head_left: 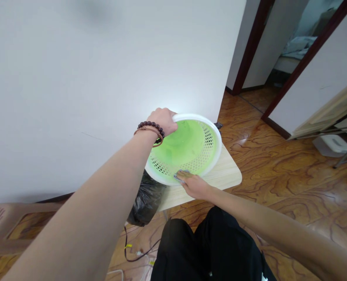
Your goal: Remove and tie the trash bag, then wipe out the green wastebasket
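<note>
A round green plastic basket (185,142) with a white rim and rows of holes is tilted over a small light-wood table, its inside turned toward me. My left hand (163,120), with a beaded bracelet at the wrist, is closed around the rim at the upper left. Low on the basket, my right hand (195,185) reaches over the near rim. Its fingers press a small greyish piece, which looks like a cloth (181,175), against the inner wall by the holes. Most of that piece is hidden under the fingers.
The small table (226,171) stands against a white wall (103,78). A black plastic bag (146,201) hangs at its left side. A beige plastic stool (15,226) and a dark cable (142,255) are at the lower left. A doorway opens at the upper right.
</note>
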{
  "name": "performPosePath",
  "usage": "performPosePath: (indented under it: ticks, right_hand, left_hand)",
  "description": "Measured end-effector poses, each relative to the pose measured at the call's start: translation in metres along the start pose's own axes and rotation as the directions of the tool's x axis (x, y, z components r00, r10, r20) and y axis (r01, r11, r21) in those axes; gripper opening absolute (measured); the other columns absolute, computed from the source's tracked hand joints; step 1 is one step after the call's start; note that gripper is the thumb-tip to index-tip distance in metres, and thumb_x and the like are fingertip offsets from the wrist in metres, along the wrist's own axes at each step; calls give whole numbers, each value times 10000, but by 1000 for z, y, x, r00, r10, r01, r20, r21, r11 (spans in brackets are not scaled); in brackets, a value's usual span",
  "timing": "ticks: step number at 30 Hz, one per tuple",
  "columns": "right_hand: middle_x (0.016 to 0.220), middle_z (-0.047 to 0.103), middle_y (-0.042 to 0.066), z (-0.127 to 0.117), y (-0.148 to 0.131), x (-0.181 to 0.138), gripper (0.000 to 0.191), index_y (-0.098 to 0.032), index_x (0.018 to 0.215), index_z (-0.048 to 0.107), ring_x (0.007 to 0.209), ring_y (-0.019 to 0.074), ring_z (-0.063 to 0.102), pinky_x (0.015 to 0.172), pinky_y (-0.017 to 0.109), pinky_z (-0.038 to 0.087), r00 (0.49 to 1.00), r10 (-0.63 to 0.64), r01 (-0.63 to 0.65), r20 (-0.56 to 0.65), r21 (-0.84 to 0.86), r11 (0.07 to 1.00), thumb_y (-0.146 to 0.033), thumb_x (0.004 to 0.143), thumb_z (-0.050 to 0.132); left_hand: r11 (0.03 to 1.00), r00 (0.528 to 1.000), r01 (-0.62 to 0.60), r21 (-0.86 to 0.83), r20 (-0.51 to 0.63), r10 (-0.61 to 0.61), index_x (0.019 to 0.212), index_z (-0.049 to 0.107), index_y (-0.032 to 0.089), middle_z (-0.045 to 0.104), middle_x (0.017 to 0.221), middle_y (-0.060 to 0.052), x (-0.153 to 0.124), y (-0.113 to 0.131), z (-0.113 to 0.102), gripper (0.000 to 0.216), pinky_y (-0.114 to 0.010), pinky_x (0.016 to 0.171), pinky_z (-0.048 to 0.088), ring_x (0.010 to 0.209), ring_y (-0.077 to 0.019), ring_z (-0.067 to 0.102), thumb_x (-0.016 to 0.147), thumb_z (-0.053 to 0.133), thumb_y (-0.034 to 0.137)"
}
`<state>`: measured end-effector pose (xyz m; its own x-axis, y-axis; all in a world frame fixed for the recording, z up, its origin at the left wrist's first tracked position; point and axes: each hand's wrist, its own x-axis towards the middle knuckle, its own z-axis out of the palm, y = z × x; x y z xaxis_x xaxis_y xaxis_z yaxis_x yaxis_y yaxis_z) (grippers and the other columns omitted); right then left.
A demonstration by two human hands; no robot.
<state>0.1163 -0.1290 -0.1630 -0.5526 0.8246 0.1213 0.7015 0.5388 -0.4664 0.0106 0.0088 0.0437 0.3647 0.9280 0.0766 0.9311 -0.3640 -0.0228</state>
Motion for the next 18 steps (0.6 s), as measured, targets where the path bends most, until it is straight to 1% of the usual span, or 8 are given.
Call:
performPosePath:
  ticks: [2, 4, 5, 6, 9, 11, 15, 18]
  right_hand:
    - [1402, 388, 147, -1, -1, -14, 491, -57, 1355, 370, 1326, 205, 293, 1100, 363, 244, 998, -62, 62, -19, -31, 998, -279, 917, 337]
    - [1425, 337, 175, 4, -1, -20, 599, -26, 1376, 317, 1341, 235, 255, 1112, 382, 223, 995, -89, 84, -45, -99, 992, -339, 880, 441]
    - [1429, 328, 177, 8, -2, -20, 614, -27, 1382, 303, 1340, 240, 257, 1113, 384, 224, 995, -84, 75, -62, -139, 987, -319, 868, 470]
    - [1427, 335, 173, 12, -2, -18, 585, -37, 1383, 304, 1332, 236, 277, 1110, 382, 234, 994, -67, 52, -82, -180, 982, -268, 870, 466]
    - [1389, 401, 162, 22, -3, -8, 464, -75, 1354, 365, 1279, 218, 375, 1074, 381, 297, 989, 18, -59, -147, -280, 958, -99, 891, 340]
    - [1358, 436, 178, 23, -3, -1, 437, -75, 1323, 406, 1241, 233, 422, 1026, 395, 352, 989, 37, -85, -146, -334, 939, -82, 897, 307]
    - [1276, 506, 206, 11, 4, 3, 391, -58, 1270, 451, 1158, 250, 495, 921, 394, 428, 995, 19, -60, -95, -448, 892, -94, 905, 316]
    - [1202, 555, 198, -9, 17, -8, 356, -61, 1224, 487, 1097, 247, 532, 865, 380, 448, 997, 0, -40, -77, -515, 856, -104, 911, 324]
  left_hand:
    - [1000, 1000, 9, -5, -7, -10, 1006, 668, 277, 640, 768, -58, 0, 0, -1, 410, -292, 656, 445, 720, -213, 591, 638, 487, 284]
    - [1000, 1000, 10, -4, -9, -10, 1016, 668, 280, 646, 779, -61, -1, 1, -2, 422, -290, 650, 448, 724, -214, 593, 635, 486, 285]
    - [1000, 1000, 10, -2, -8, -10, 1021, 668, 282, 649, 782, -61, -1, 1, -2, 427, -289, 643, 449, 721, -214, 594, 636, 484, 285]
    - [1000, 1000, 9, 1, -6, -9, 1026, 668, 284, 651, 782, -61, -2, 1, -3, 431, -286, 634, 450, 716, -211, 594, 637, 482, 284]
    - [1000, 1000, 3, 15, -4, -3, 1035, 667, 282, 655, 773, -57, -3, 2, -3, 434, -275, 619, 449, 711, -203, 598, 643, 479, 280]
    - [1000, 1000, -14, 22, -10, 14, 1034, 669, 277, 659, 770, -58, -3, 2, -4, 429, -272, 624, 449, 720, -203, 603, 652, 474, 277]
    - [999, 999, -36, 5, -31, 36, 1014, 678, 262, 668, 754, -54, -6, 2, -3, 399, -271, 633, 439, 722, -200, 607, 681, 462, 292]
    - [995, 995, 7, -96, -98, -17, 969, 689, 222, 671, 741, -66, -11, -3, 0, 380, -278, 634, 430, 697, -192, 603, 738, 436, 386]
